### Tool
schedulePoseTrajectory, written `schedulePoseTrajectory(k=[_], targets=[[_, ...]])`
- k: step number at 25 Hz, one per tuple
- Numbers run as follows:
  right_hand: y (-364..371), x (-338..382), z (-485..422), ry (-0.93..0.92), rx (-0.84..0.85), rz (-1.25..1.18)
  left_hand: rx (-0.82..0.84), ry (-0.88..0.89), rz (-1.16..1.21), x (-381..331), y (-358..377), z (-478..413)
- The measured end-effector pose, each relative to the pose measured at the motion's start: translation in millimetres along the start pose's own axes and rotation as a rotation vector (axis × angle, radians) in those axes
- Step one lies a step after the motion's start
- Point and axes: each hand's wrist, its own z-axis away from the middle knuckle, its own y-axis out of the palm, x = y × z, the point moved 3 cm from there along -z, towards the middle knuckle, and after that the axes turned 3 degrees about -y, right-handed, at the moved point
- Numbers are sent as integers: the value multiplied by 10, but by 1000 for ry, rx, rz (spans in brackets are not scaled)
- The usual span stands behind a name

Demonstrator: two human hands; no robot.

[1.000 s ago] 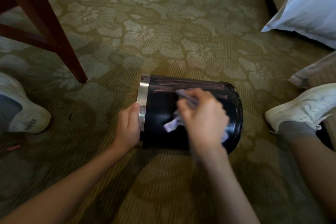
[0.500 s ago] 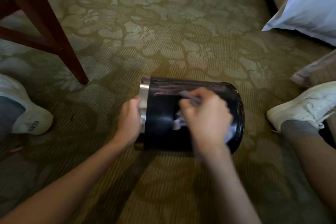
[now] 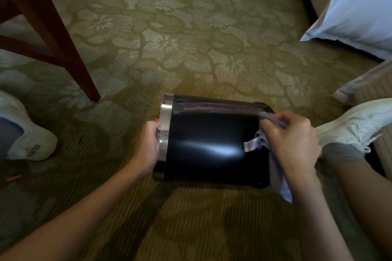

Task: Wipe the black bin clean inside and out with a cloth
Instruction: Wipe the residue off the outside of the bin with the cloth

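Observation:
The black bin (image 3: 212, 144) lies on its side on the patterned carpet, its silver rim band (image 3: 165, 116) to the left and its base to the right. My left hand (image 3: 149, 148) grips the rim end, fingers curled over the silver band. My right hand (image 3: 290, 142) holds a pale grey cloth (image 3: 277, 180) bunched against the bin's right end, near the base. Part of the cloth hangs below my wrist and a corner sticks out onto the glossy side. The bin's inside is hidden.
A dark wooden chair leg (image 3: 63, 48) stands at the upper left. My white shoes lie at the left (image 3: 27, 142) and right (image 3: 356, 125). A white pillow (image 3: 356, 10) rests at the upper right, by a beige furniture edge.
My right hand with the cloth has slid along the bin's side from the middle toward the base end. The left hand stays on the rim.

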Motion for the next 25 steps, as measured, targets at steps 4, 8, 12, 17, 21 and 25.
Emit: schedulePoseTrajectory(k=[4, 8, 12, 17, 21, 25], targets=[[81, 123, 93, 1, -40, -3, -131, 76, -63, -211, 32, -60], [516, 847, 416, -143, 21, 15, -245, 155, -120, -190, 52, -10], [796, 1403, 842, -400, 141, -102, -182, 215, -109, -115, 21, 23], [292, 561, 335, -162, 90, 64, -80, 175, 22, -72, 38, -15], [51, 183, 93, -96, -10, -27, -97, 249, -2, -51, 22, -69], [232, 162, -124, -70, -83, -77, -162, 344, -34, -119, 107, -288]])
